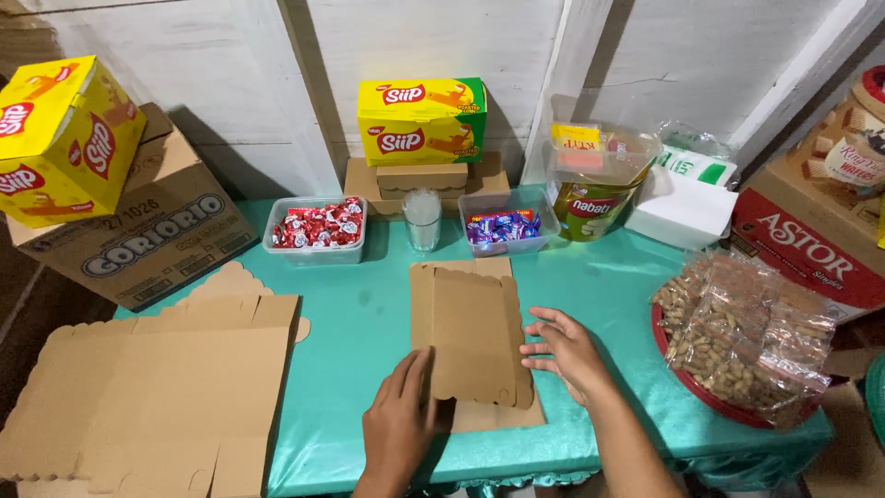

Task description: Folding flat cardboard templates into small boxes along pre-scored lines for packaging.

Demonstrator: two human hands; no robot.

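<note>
Here, flat scalloped cardboard blank (472, 337) under left hand (398, 420), right hand (564, 350), each grip wide.

I see a flat brown cardboard box blank (470, 337) lying on the teal table near its front edge, around the middle. Its long side runs away from me, scalloped flaps fold over the top, and both hands touch it.

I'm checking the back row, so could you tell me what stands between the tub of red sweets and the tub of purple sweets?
A clear glass, seen in the head view.
</note>
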